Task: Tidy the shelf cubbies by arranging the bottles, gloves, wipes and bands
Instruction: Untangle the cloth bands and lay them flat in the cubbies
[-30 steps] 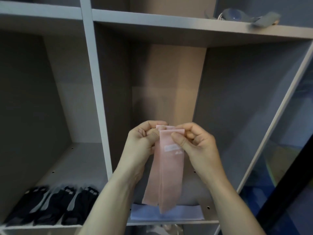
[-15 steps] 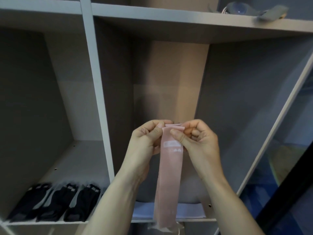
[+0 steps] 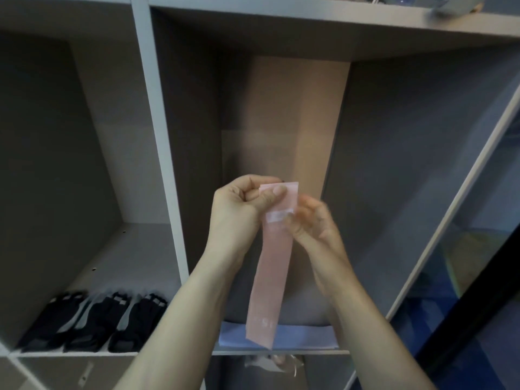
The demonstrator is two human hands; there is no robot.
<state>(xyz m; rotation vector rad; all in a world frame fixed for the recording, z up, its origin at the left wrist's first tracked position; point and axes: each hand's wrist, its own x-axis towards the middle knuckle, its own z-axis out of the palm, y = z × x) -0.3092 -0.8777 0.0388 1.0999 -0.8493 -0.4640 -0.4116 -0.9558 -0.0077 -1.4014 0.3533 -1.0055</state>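
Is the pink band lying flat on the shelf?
No, the pink band hangs in the air, pinched at its top by the left hand.

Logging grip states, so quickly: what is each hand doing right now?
Left hand: pinching the top of the long pink stretchy band, which hangs down.
Right hand: blurred beside the band; grip cannot be told.

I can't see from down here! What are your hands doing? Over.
Left hand pinches pink band at its top. Right hand blurred beside it, grip unclear. Band hangs over blue band in cubby. Nothing blocking.
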